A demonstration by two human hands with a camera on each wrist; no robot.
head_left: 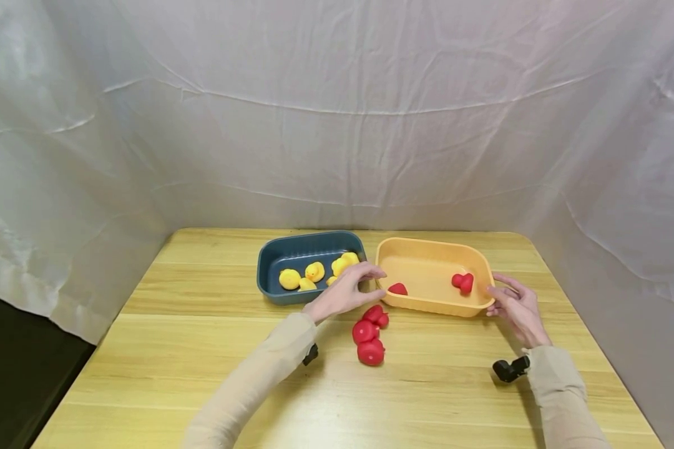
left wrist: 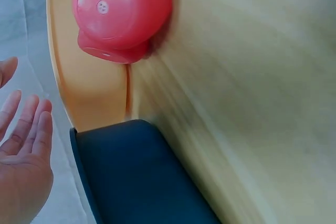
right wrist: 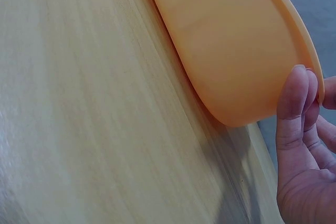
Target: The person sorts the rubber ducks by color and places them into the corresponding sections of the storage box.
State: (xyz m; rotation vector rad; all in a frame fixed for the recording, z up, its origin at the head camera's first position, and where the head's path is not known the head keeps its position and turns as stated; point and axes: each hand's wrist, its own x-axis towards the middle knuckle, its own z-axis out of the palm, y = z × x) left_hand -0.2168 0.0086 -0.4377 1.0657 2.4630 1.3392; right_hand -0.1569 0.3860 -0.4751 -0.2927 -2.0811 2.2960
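My right hand (head_left: 517,305) pinches the right rim of an orange tray (head_left: 427,305); the right wrist view shows fingers (right wrist: 294,95) against its outer wall. At the tray's left end hovers my left hand (head_left: 348,288), thumb and fingers spread apart with nothing between them. Inside the tray lie a red rubber duck (head_left: 465,283) at the right and a red piece (head_left: 397,289), partly hidden by the front wall. Red rubber ducks (head_left: 371,352) stand in a short row on the table before the trays, close up in the left wrist view.
A dark blue tray (head_left: 263,274) holding several yellow rubber ducks (head_left: 314,271) stands left of the orange one, partly behind my left hand. Both are on a wooden table (head_left: 202,349) near its far edge. Pale curtain (head_left: 337,156) hangs behind and at the sides.
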